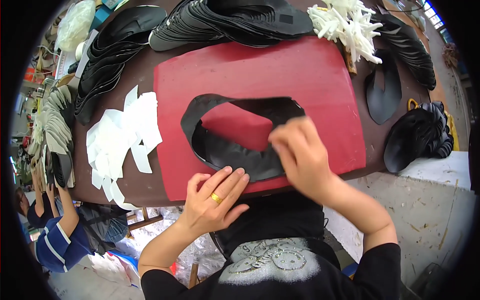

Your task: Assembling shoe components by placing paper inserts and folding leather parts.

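Note:
A black shoe upper (220, 150), bent round into an open ring, stands on a red mat (240, 65) in front of me. My left hand (212, 197), with a gold ring on one finger, rests its outstretched fingertips on the near edge of the upper; the hand is open. At the upper's right end is my right hand (305, 160), fingers curled and pinched together and slightly smeared by motion. Whatever lies between those fingertips is hidden. White strips (120, 137) lie in a loose pile left of the mat.
Stacked black pieces (230, 22) line the table's far side, with more at the far left (110, 55). White offcuts (350, 25) are heaped far right. A single black piece (385, 100) and a black bundle (415, 137) lie right. Another person's striped sleeve (57, 245) shows left.

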`<action>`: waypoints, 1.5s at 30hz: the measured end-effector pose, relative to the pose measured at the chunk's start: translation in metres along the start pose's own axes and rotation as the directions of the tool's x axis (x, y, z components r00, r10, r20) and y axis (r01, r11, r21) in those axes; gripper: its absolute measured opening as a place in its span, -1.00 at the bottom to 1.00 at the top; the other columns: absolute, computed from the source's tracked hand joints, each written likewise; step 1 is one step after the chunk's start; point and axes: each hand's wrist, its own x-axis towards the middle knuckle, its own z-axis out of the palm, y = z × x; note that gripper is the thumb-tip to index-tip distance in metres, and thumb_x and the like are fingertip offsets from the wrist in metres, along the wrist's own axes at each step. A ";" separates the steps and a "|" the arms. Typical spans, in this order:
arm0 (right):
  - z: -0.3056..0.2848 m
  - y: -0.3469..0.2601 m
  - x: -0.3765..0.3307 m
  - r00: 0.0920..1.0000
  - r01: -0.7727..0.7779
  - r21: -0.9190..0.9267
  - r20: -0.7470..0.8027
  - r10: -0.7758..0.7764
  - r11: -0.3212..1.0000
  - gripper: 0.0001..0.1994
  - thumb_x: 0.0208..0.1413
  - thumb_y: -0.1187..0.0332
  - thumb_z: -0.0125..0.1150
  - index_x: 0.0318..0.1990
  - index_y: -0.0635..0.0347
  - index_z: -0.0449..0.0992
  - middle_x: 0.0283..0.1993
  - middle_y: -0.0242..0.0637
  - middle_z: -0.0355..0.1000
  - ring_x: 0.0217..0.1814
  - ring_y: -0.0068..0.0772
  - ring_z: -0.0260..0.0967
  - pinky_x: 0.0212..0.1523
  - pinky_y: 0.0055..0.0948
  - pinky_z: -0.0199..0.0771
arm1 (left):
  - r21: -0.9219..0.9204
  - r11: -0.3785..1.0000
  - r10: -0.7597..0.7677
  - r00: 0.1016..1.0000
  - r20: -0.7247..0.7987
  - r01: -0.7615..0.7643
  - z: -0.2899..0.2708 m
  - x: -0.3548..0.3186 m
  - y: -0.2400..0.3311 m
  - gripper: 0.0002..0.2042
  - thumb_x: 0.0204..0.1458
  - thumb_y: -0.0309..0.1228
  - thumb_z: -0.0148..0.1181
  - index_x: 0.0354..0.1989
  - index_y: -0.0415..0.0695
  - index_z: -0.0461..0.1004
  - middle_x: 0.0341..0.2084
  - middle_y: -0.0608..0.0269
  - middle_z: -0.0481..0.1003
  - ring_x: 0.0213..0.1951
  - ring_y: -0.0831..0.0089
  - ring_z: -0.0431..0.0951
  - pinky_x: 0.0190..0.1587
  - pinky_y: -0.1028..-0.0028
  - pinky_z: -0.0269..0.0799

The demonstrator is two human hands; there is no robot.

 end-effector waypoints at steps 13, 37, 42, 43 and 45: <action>0.025 -0.055 0.005 0.939 0.246 -0.512 0.338 -0.071 0.823 -0.36 0.02 -0.07 0.23 0.19 0.12 0.43 -0.14 -0.22 0.32 -0.26 -0.34 0.27 -0.39 -0.36 0.27 | 0.447 0.885 -0.137 0.990 -0.021 0.132 -0.024 0.006 -0.019 -0.59 0.10 -0.18 0.14 0.10 -0.06 0.52 0.21 0.44 0.41 -0.14 0.42 0.33 -0.01 0.32 0.08; -0.007 -0.049 -0.033 0.955 0.034 -0.577 0.260 0.145 0.816 -0.30 0.05 -0.22 0.08 0.24 0.04 0.40 0.30 -0.19 0.20 0.21 -0.15 0.19 0.25 -0.01 0.00 | 0.489 0.868 -0.074 0.997 -0.038 0.083 -0.019 -0.007 0.009 -0.61 -0.03 -0.27 0.26 0.00 -0.12 0.55 -0.05 0.16 0.48 -0.18 0.33 0.42 0.06 0.26 0.20; -0.024 -0.036 -0.038 0.949 0.011 -0.541 0.270 0.162 0.841 -0.34 0.11 -0.17 0.06 0.27 0.03 0.38 0.45 -0.27 0.12 0.43 -0.17 0.08 0.40 0.14 -0.24 | 0.354 0.929 0.134 0.990 -0.037 -0.113 -0.013 0.018 0.009 -0.67 -0.04 -0.33 0.25 -0.07 -0.15 0.56 -0.16 0.14 0.52 -0.20 0.30 0.50 0.04 0.30 0.32; -0.026 -0.034 -0.038 0.929 0.052 -0.496 0.343 0.140 0.867 -0.35 0.13 -0.15 0.05 0.28 0.04 0.37 0.47 -0.28 0.10 0.48 -0.19 0.04 0.42 0.17 -0.31 | 0.281 0.944 0.193 0.980 -0.042 -0.174 -0.010 0.024 0.009 -0.68 -0.05 -0.36 0.25 -0.09 -0.15 0.56 -0.17 0.14 0.52 -0.19 0.29 0.51 0.04 0.31 0.34; -0.040 -0.023 -0.031 0.926 0.040 -0.498 0.344 0.155 0.866 -0.40 0.17 -0.07 0.07 0.28 0.08 0.37 0.46 -0.30 0.14 0.52 -0.23 0.01 0.46 0.18 -0.37 | 0.210 0.948 0.254 0.966 -0.048 -0.239 -0.011 0.033 0.010 -0.70 -0.05 -0.39 0.24 -0.10 -0.15 0.56 -0.19 0.14 0.53 -0.19 0.27 0.53 0.05 0.33 0.36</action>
